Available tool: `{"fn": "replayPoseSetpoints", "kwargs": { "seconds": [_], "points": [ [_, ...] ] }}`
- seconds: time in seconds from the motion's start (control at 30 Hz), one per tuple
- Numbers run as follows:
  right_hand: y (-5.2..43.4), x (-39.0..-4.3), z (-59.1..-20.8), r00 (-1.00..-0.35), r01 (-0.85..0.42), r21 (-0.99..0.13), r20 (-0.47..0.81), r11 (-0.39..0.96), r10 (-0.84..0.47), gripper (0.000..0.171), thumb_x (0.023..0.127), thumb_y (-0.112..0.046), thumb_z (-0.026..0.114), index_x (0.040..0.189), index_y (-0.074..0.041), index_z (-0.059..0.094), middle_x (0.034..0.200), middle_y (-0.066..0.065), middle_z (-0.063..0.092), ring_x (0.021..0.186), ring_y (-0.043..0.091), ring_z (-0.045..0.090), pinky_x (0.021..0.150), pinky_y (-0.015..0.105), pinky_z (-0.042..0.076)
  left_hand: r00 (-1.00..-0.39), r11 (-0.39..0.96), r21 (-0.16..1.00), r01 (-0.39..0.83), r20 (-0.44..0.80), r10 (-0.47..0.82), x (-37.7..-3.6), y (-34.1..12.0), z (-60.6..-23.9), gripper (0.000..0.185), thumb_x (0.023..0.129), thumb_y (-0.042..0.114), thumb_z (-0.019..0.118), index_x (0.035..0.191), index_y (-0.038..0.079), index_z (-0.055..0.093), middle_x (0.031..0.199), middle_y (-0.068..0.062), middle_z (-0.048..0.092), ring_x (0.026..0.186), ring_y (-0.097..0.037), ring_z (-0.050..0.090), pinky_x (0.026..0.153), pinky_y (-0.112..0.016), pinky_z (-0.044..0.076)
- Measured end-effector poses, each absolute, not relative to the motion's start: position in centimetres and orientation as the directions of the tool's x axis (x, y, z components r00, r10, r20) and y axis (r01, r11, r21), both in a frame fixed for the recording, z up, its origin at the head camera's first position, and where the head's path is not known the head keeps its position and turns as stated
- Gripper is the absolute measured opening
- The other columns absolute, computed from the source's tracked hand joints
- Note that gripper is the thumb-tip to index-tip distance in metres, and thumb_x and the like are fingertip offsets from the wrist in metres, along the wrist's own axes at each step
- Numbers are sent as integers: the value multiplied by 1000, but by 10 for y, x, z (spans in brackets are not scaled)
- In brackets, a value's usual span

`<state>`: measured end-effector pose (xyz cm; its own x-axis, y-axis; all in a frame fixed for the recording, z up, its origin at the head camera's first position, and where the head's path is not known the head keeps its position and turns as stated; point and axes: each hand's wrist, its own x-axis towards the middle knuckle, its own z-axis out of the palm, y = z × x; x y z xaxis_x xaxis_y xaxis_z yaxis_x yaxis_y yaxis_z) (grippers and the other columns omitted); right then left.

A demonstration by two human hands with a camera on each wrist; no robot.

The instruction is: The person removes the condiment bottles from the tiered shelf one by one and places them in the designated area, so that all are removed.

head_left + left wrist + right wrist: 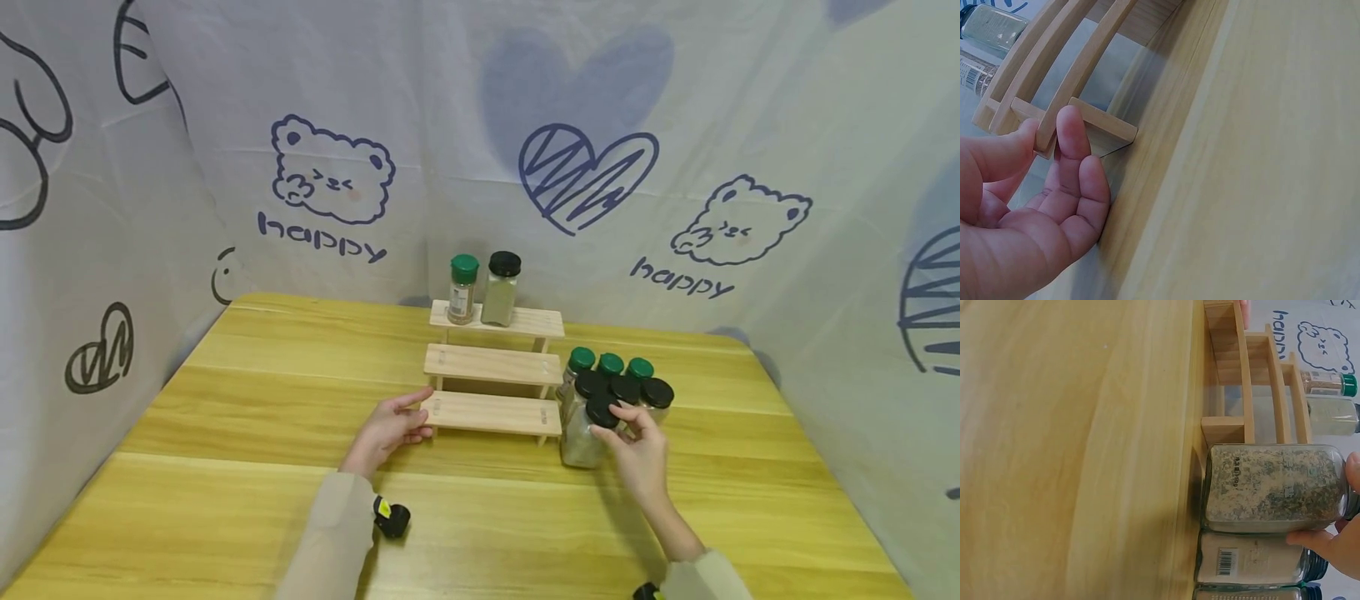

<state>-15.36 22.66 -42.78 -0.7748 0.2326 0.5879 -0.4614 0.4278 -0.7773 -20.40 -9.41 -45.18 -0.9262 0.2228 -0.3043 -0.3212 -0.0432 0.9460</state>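
Note:
A three-step wooden rack (492,364) stands on the table. My left hand (390,427) grips the left end of its lowest step, thumb and fingers about the board's edge in the left wrist view. At the rack's right end, my right hand (641,454) pinches the black lid of a clear spice jar (1275,487) filled with greenish-brown flakes. The jar is upright, beside the lowest step; whether its base touches the table I cannot tell. Behind it cluster several more spice jars (657,392), some black-lidded, some green-capped, partly hidden.
On the rack's top step stand a green-capped shaker bottle (461,300) and a black-lidded jar (500,296) of pale green powder. The wood-grain table (247,450) meets a printed white cloth (450,125) at the back and sides.

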Motion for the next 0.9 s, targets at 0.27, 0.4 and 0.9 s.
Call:
{"fn": "replayPoseSetpoints", "kwargs": {
  "seconds": [0.27, 0.4, 0.9],
  "points": [
    [227, -155, -430, -792, -432, -784, 566, 445, 228, 28, 61, 18, 72, 84, 10, 59, 93, 22, 60, 84, 11, 61, 58, 11, 44, -926, -44, 947, -317, -299, 232, -205, -94, -452, 44, 91, 1, 47, 134, 4, 39, 76, -6, 56, 65, -13, 59, 65, -26, 46],
    [227, -155, -432, -798, -433, -788, 561, 437, 221, 27, 60, 18, 72, 84, 11, 59, 94, 24, 60, 81, 1, 58, 55, 10, 43, -928, -41, 951, -307, -289, 233, -204, -94, -454, 43, 91, 1, 47, 134, 4, 39, 79, -7, 55, 65, -12, 59, 66, -27, 46],
    [225, -153, -431, -837, -400, -823, 507, 403, 206, 29, 64, 17, 70, 90, 12, 57, 101, 25, 57, 92, 4, 56, 69, 14, 45, -929, -41, 952, -303, -285, 237, -204, -95, -455, 44, 92, 2, 47, 134, 4, 39, 79, -6, 55, 66, -12, 59, 66, -27, 46]
  ]
}}
